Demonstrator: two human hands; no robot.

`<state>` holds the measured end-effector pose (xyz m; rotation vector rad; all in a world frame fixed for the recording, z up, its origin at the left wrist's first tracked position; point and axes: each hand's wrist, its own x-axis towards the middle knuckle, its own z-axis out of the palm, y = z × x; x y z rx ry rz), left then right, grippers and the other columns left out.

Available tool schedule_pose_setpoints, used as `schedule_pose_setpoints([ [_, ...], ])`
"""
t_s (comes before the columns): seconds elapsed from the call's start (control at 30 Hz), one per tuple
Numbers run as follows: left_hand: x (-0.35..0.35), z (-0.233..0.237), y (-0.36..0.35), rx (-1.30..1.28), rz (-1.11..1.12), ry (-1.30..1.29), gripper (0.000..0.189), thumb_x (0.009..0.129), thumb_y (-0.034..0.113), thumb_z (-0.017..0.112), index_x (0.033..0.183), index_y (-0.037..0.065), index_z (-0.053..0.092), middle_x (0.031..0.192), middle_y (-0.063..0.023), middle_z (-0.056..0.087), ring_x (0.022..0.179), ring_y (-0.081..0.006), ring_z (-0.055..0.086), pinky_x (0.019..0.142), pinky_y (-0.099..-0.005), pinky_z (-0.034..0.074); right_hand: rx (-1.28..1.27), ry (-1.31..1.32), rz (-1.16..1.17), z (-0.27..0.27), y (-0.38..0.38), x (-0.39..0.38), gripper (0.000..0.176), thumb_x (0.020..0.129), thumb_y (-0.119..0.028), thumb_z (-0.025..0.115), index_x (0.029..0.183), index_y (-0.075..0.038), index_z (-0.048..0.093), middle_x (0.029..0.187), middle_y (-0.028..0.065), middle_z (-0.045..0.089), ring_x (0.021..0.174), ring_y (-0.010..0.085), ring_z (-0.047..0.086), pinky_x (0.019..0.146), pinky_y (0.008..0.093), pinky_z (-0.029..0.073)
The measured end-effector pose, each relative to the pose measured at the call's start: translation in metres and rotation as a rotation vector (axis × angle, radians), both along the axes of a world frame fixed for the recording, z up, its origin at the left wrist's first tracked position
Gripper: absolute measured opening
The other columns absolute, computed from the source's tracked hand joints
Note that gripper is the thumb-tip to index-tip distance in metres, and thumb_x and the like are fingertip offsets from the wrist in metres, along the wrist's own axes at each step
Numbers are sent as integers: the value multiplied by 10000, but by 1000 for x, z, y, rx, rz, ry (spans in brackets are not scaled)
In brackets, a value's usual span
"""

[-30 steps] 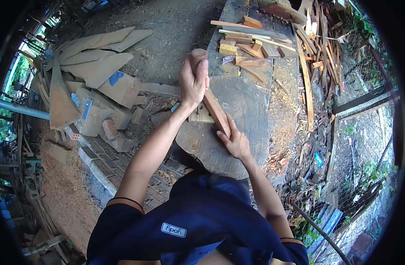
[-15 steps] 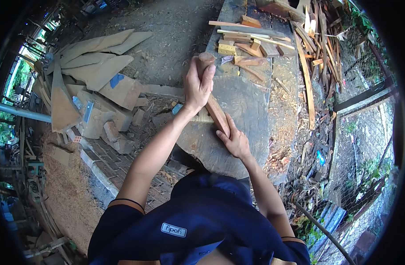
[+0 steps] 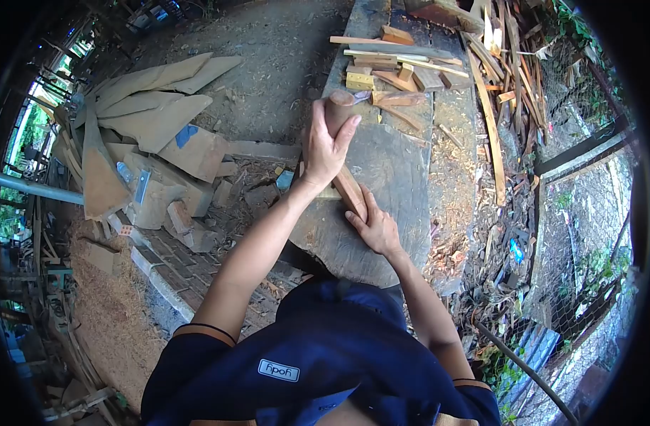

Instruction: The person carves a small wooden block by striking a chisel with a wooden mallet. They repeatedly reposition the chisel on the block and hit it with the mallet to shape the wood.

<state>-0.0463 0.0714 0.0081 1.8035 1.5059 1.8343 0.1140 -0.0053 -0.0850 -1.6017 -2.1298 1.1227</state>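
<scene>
A long brown wooden piece (image 3: 350, 189) with a round, flat-faced end stands tilted over a thick wood slab (image 3: 396, 160). Around the upper part, just below the round end, my left hand (image 3: 325, 153) is wrapped, thumb on the right side. Lower down, my right hand (image 3: 379, 231) grips the narrower part with thumb and fingers, close over the slab. A pale strip of wood (image 3: 330, 192) shows beside the lower part, partly covered by my left wrist.
Several wood offcuts (image 3: 403, 78) lie on the workbench (image 3: 449, 170) beyond the slab. Large boards (image 3: 147, 117) are stacked at the left. Scrap wood (image 3: 513, 71) and wire fencing (image 3: 587, 241) line the right side.
My left hand and the round end have shifted slightly right and look larger, nearer the camera. My right hand stays nearly in place on the lower part.
</scene>
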Motion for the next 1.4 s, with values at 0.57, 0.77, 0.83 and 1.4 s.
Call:
schedule_pose_setpoints([
  [0.57, 10, -3, -6, -109, -77, -8, 308, 806, 145, 730, 1045, 60, 554, 904, -168, 673, 851, -341, 684, 686, -381, 527, 459, 774, -188, 223, 29, 41, 312, 943, -345, 559, 1012, -42, 582, 642, 33, 518, 521, 86, 498, 484, 239, 413],
  [0.77, 3, -14, 4, 46, -16, 46, 330, 785, 116, 708, 1071, 42, 559, 761, -169, 655, 695, -381, 657, 607, -394, 530, 433, 180, 265, 219, 40, 33, 661, 870, -251, 582, 1455, -89, 320, 1031, 265, 664, 961, 403, 650, 866, 513, 514],
  [0.83, 4, -8, -5, 4, 7, 57, 329, 783, 119, 710, 1062, 41, 554, 767, -173, 656, 697, -383, 657, 604, -397, 528, 622, 477, 151, 246, 35, 26, 667, 900, -298, 590, 1445, -44, 302, 1218, 306, 572, 1044, 383, 633, 902, 455, 510],
  [1.4, 6, -5, -8, 78, -26, 6, 258, 793, 153, 729, 929, 39, 543, 739, -173, 637, 702, -360, 670, 590, -401, 497, 192, -64, 296, 233, 46, 33, 684, 880, -263, 569, 1441, 10, 289, 1060, 283, 648, 1005, 402, 640, 903, 502, 491],
])
